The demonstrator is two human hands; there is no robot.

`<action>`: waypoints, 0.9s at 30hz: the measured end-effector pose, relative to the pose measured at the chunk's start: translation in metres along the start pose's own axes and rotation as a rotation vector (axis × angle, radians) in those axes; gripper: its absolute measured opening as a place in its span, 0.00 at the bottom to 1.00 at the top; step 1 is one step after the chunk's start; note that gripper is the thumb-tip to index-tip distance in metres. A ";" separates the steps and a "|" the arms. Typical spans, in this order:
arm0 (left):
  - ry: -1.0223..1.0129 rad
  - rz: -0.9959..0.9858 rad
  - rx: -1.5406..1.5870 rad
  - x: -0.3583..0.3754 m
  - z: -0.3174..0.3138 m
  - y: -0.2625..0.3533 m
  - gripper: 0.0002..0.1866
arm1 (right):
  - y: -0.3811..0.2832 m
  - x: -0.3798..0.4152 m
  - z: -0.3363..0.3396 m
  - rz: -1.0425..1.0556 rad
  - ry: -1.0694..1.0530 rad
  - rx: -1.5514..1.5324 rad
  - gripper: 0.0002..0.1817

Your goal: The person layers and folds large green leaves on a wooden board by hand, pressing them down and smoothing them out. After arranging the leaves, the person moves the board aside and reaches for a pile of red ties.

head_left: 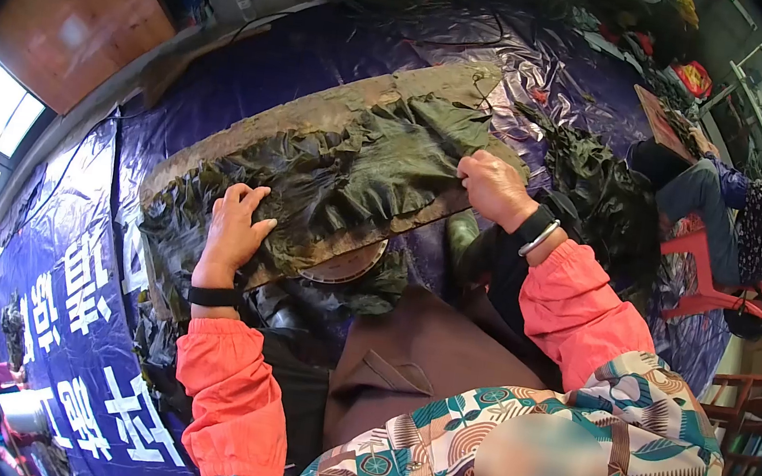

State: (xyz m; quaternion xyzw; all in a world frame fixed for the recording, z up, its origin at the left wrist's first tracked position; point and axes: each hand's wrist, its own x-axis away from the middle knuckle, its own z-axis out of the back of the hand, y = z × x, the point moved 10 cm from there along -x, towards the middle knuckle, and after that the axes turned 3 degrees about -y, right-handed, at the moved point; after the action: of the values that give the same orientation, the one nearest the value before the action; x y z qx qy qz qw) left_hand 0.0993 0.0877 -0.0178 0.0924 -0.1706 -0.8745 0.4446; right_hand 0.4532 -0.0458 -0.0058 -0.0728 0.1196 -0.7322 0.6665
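A long wooden board [301, 114] lies slantwise before me, across my lap. Over it spreads a wrinkled, wet, dark green kelp sheet [350, 177], with folds bunched along its length. At the right end, my right hand [498, 191] is closed, pinching the kelp by its near edge. My left hand [234, 231] rests on the left part of the kelp, thumb and fingers apart. Below the board's near edge shows part of a round, pale-rimmed object [347, 265]; the rest of it is hidden.
A purple-blue tarp [239, 73] with white characters covers the floor. More dark kelp [600, 194] is heaped at the right. Beyond it, another person [736, 210] sits on a red plastic chair [705, 273], near a smaller board [663, 123]. A white bucket [25, 410] stands at lower left.
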 end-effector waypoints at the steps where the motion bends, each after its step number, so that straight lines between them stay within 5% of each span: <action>1: 0.006 -0.004 -0.008 0.000 0.000 0.000 0.29 | 0.000 0.002 -0.002 0.013 -0.043 0.032 0.08; 6: -0.011 0.016 -0.001 -0.003 0.002 0.002 0.29 | 0.014 -0.011 0.014 -0.005 0.065 0.014 0.07; 8: -0.010 0.020 -0.012 -0.003 0.003 0.005 0.29 | 0.004 -0.018 0.032 0.055 0.263 -0.025 0.11; 10: -0.007 0.018 -0.007 -0.003 0.005 0.006 0.29 | 0.005 -0.039 0.035 0.056 0.249 0.085 0.16; 14: -0.009 0.024 -0.007 -0.002 0.006 0.009 0.29 | 0.115 -0.080 0.023 -0.538 0.248 0.157 0.27; 16: -0.023 0.031 0.002 -0.002 0.006 0.008 0.29 | 0.164 -0.100 -0.013 -0.621 -0.001 -0.224 0.24; 19: -0.039 0.033 0.019 -0.003 0.007 0.009 0.29 | 0.199 -0.121 -0.056 -0.574 -0.055 -0.568 0.16; 21: -0.053 0.040 0.024 -0.004 0.006 0.007 0.29 | 0.224 -0.108 -0.052 -0.758 0.157 -0.588 0.14; 27: -0.030 0.037 0.040 -0.002 0.006 0.005 0.29 | 0.225 -0.079 0.001 -0.792 0.578 -0.868 0.11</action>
State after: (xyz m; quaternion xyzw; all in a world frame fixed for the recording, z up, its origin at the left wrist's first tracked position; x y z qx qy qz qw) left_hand 0.1023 0.0884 -0.0103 0.0848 -0.1963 -0.8639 0.4560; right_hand 0.6774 0.0139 -0.0617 -0.1741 0.5430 -0.7974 0.1975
